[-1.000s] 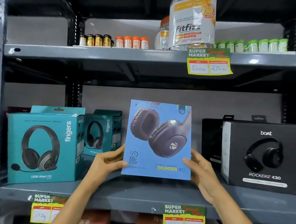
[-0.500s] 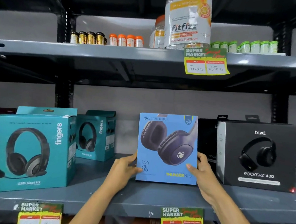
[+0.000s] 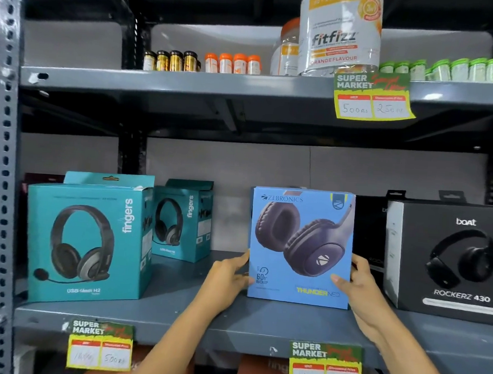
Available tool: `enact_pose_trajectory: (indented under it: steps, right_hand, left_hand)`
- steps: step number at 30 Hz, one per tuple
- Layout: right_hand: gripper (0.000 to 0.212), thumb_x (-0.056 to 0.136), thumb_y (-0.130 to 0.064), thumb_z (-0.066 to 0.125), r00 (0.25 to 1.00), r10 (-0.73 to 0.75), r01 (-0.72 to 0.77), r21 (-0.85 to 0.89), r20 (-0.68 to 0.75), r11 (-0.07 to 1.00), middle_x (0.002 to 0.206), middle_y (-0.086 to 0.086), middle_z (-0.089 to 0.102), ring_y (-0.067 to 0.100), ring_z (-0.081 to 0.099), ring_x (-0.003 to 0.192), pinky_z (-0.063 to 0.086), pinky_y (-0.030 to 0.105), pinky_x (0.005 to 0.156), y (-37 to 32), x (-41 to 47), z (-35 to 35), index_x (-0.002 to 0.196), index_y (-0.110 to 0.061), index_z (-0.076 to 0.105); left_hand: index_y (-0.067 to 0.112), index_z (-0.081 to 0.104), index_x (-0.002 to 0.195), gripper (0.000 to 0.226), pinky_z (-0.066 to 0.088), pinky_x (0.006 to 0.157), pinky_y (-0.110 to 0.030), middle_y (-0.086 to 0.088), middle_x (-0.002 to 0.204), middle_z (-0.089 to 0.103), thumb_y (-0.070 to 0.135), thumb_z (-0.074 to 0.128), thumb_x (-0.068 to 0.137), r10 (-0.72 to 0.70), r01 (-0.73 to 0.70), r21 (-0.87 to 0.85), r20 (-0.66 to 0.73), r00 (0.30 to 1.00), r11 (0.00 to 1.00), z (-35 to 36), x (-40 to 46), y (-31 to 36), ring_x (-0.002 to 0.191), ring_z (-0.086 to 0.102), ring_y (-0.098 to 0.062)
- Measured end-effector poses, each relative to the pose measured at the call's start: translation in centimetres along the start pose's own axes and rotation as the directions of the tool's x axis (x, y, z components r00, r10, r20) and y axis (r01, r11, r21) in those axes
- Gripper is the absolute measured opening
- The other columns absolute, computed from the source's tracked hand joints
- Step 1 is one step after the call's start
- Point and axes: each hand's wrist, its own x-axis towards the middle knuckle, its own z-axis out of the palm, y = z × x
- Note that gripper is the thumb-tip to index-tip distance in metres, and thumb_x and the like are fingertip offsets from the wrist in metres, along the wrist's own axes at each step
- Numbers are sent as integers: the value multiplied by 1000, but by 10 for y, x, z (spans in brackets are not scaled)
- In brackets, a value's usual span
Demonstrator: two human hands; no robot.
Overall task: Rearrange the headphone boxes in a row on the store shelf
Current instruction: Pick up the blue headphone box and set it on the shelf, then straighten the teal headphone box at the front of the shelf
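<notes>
Head view: grey store shelf (image 3: pixel 172 316) carries every box. Largest, the black boat box (image 3: pixel 450 259) stands right of the blue Zebronics box (image 3: pixel 301 246); the front teal fingers box (image 3: pixel 90 237) stands well left of it, a second teal box (image 3: pixel 183 220) behind. The blue box stands upright on the shelf, left hand (image 3: pixel 229 273) and right hand (image 3: pixel 359 285) clasping its lower side edges.

The grey shelf (image 3: pixel 172 319) carried two teal boxes (image 3: pixel 90 240) (image 3: pixel 183 220) at left. A blue box (image 3: pixel 301 247) stood upright mid-shelf, and a black box (image 3: pixel 450 259) sat at right.
</notes>
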Motion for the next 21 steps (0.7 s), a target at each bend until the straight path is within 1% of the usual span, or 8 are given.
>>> enact_pose_trajectory:
  steps: [5, 9, 11, 13, 15, 17, 19, 21]
  right_hand:
    - [47, 96, 1, 51, 1000, 14, -14, 30, -11, 999, 136, 6, 54, 27, 52, 126, 39, 51, 109, 0, 2, 9, 131, -28, 37]
    - [51, 96, 1, 51, 1000, 11, -11, 43, -14, 999, 138, 5, 53, 26, 51, 126, 39, 48, 109, 3, -1, 1, 135, -28, 36]
    - [52, 95, 1, 52, 1000, 10, -9, 35, -23, 999, 140, 4, 52, 27, 52, 126, 40, 50, 109, 4, -2, 3, 136, -29, 37]
    - [56, 93, 2, 54, 983, -91, 88, -25, -160, 996, 145, 3, 48, 24, 47, 133, 38, 45, 110, -3, -11, 0, 140, -26, 38]
    - [62, 92, 1, 57, 870, -259, 218, -143, -420, 965, 152, 1, 41, 15, 40, 136, 32, 33, 110, -16, -25, 3, 145, -22, 36]
    - [61, 90, 3, 57, 723, -406, 373, -178, -559, 911, 149, -2, 42, 12, 41, 133, 30, 25, 109, -31, -43, 29, 143, -19, 38]
    - [57, 88, 4, 58, 715, -490, 489, -145, -498, 860, 138, -16, 46, 9, 43, 131, 32, 22, 109, -39, -55, 86, 137, -21, 42]
    - [56, 85, -7, 60, 795, -523, 516, -110, -308, 849, 134, -28, 43, 4, 43, 129, 32, 21, 110, -37, -60, 150, 136, -25, 42]
  left_hand:
    - [31, 52, 137, 55, 45, 103, -28, 10, 130, 63, 3, 58, 89, -8, 8, -13, 15, 1000, 1000, -6, 4, -9, 104, 65, 0]
    - [33, 46, 140, 59, 46, 99, -22, 8, 130, 63, 5, 57, 90, -24, 24, 4, 22, 999, 1000, 1, 6, -8, 104, 64, 0]
    - [34, 42, 143, 59, 50, 97, -25, 3, 122, 69, 10, 58, 91, -5, 5, 54, 12, 1000, 999, 1, 4, -7, 100, 68, -8]
    - [31, 42, 143, 56, 53, 86, -21, -2, 113, 71, 17, 59, 91, 111, -82, 198, -139, 984, 977, 3, -4, 8, 90, 67, -12]
    - [22, 44, 142, 54, 45, 89, -8, -4, 126, 64, 13, 59, 91, 281, -168, 279, -439, 854, 946, -6, -20, 22, 102, 61, -8]
    - [10, 41, 143, 55, 29, 112, -15, -7, 150, 42, 8, 56, 90, 368, -232, 286, -697, 616, 930, -34, -40, 22, 138, 38, -13]
    - [5, 35, 144, 55, 28, 117, -35, -9, 155, 27, 10, 52, 92, 274, -179, 215, -854, 443, 960, -77, -61, -3, 146, 23, -19]
    - [2, 35, 140, 53, 30, 113, -46, -16, 151, 29, 14, 49, 91, 136, -72, 118, -929, 345, 990, -116, -79, -32, 142, 24, -26]
